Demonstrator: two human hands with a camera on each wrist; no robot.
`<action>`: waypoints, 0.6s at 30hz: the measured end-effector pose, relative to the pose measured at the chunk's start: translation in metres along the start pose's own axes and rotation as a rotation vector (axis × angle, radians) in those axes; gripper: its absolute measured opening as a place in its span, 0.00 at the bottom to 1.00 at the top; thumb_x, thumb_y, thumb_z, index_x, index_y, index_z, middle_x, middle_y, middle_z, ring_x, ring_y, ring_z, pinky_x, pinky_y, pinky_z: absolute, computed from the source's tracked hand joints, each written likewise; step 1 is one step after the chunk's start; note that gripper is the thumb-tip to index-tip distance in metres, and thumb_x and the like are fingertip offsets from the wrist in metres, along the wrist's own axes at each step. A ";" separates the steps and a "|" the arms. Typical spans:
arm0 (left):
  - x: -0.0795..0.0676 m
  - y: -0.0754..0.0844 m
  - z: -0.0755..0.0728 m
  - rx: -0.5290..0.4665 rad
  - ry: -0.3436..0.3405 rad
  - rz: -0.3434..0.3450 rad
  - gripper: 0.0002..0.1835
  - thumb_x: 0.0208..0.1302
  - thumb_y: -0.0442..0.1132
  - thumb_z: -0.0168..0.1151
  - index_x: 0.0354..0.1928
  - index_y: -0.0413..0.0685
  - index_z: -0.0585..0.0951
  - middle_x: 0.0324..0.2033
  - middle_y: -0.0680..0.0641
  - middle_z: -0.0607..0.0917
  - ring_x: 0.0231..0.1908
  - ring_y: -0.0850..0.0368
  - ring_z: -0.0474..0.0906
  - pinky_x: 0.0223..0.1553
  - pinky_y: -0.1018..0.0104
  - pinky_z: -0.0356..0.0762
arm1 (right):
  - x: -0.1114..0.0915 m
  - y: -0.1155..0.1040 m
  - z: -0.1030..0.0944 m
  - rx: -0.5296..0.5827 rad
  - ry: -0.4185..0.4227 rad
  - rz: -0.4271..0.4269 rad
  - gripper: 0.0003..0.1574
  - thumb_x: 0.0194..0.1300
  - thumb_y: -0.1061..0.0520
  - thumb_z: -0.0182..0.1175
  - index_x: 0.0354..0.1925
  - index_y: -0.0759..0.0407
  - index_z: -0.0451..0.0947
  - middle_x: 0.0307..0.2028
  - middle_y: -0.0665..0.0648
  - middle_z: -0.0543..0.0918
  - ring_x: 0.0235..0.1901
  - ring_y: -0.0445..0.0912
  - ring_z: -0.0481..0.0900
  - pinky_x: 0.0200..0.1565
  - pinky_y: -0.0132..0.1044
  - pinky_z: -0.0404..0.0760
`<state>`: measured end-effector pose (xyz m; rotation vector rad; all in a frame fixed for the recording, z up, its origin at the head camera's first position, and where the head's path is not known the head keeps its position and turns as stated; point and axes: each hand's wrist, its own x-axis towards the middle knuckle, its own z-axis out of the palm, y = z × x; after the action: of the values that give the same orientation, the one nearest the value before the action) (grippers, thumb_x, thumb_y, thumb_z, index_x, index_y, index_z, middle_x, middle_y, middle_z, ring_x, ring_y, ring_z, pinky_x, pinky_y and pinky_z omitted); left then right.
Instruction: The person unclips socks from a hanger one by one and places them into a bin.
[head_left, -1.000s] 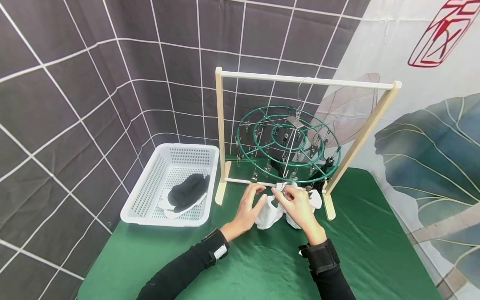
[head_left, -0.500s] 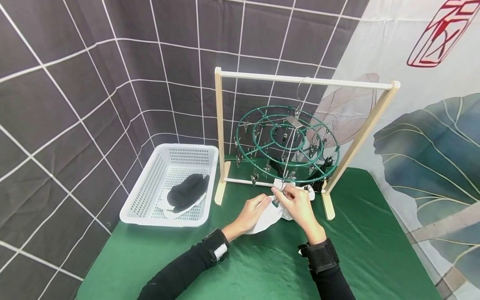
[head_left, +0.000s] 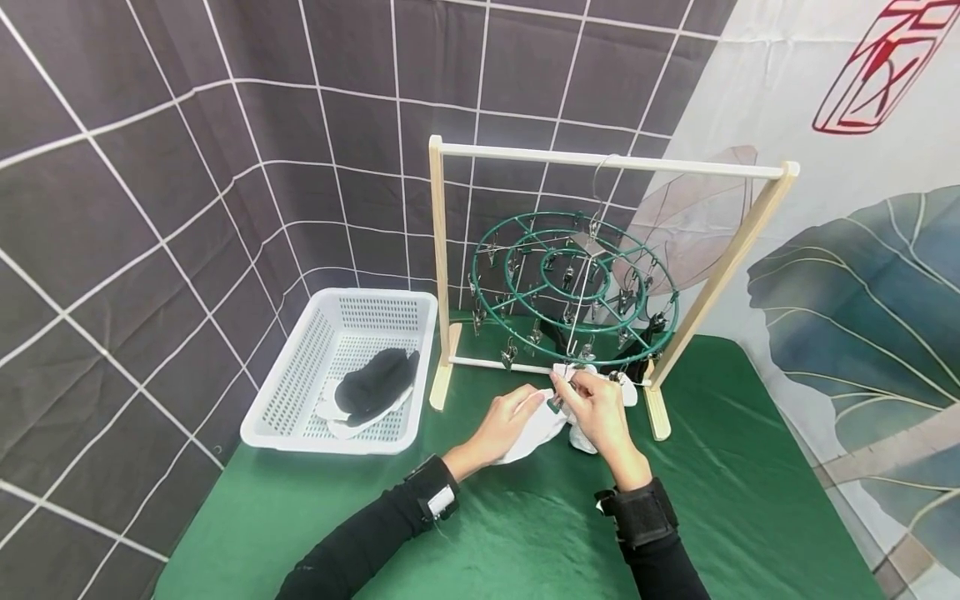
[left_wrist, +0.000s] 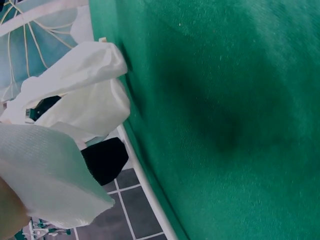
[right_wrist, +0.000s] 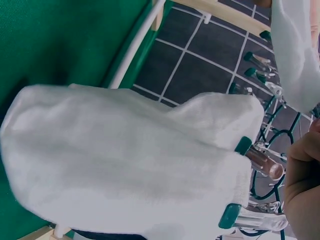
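My left hand (head_left: pixel 501 429) pinches the edge of a white sock (head_left: pixel 534 435), stretched toward the left below the round green drying hanger (head_left: pixel 577 362). In the left wrist view this sock (left_wrist: pixel 50 175) fills the lower left. My right hand (head_left: pixel 600 412) pinches a small metal clip (head_left: pixel 556 405) with green tips, at the sock's right end. Whether the clip bites the sock is unclear. Beside it, another white sock (right_wrist: pixel 125 155) hangs from two green-tipped clips (right_wrist: pixel 262 162) in the right wrist view. Black cloth (left_wrist: pixel 105 160) hangs farther back.
A wooden stand (head_left: pixel 441 250) with a white top bar carries the hanger by a hook. To the left, a white perforated basket (head_left: pixel 262 417) holds a dark sock (head_left: pixel 378 383) lying on white ones. Green cloth (head_left: pixel 510 542) covers the table.
My left hand, earlier spread beside the sock, has taken its edge and drawn it left. My right hand keeps its pinch on the clip and has shifted slightly right.
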<state>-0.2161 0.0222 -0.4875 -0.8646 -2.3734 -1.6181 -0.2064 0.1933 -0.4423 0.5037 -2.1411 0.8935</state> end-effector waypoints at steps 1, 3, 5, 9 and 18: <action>0.000 0.001 -0.001 0.009 0.001 0.000 0.13 0.73 0.45 0.47 0.41 0.47 0.80 0.32 0.51 0.84 0.28 0.66 0.73 0.28 0.75 0.69 | 0.000 0.000 0.000 0.006 0.007 0.006 0.29 0.54 0.62 0.68 0.11 0.52 0.59 0.11 0.43 0.56 0.13 0.34 0.52 0.17 0.27 0.51; 0.000 0.001 -0.004 0.018 0.003 -0.001 0.13 0.73 0.45 0.48 0.42 0.47 0.80 0.32 0.51 0.84 0.28 0.66 0.73 0.28 0.75 0.69 | 0.001 -0.001 -0.002 0.022 0.024 0.016 0.28 0.55 0.62 0.68 0.11 0.52 0.60 0.11 0.44 0.57 0.13 0.34 0.52 0.17 0.27 0.51; 0.001 0.002 -0.006 0.018 0.006 -0.005 0.14 0.73 0.45 0.47 0.42 0.47 0.80 0.32 0.51 0.84 0.28 0.65 0.74 0.28 0.74 0.70 | 0.001 -0.002 -0.003 0.033 0.043 0.018 0.27 0.55 0.63 0.68 0.11 0.53 0.62 0.11 0.45 0.58 0.13 0.34 0.52 0.17 0.27 0.51; 0.001 0.002 -0.010 0.033 0.007 -0.015 0.14 0.73 0.46 0.47 0.43 0.48 0.80 0.33 0.51 0.84 0.29 0.64 0.74 0.29 0.74 0.70 | 0.002 -0.004 -0.004 0.037 0.072 0.021 0.27 0.55 0.62 0.68 0.11 0.52 0.62 0.11 0.44 0.58 0.12 0.34 0.52 0.17 0.28 0.50; 0.001 0.001 -0.016 0.072 0.027 0.021 0.13 0.73 0.45 0.48 0.42 0.48 0.80 0.33 0.52 0.84 0.28 0.64 0.74 0.29 0.74 0.71 | 0.000 -0.004 -0.006 0.031 0.069 0.051 0.27 0.57 0.60 0.67 0.12 0.52 0.62 0.11 0.44 0.57 0.12 0.34 0.51 0.17 0.29 0.50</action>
<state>-0.2197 0.0086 -0.4800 -0.8457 -2.3803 -1.5166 -0.2012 0.1949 -0.4373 0.4288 -2.0887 0.9598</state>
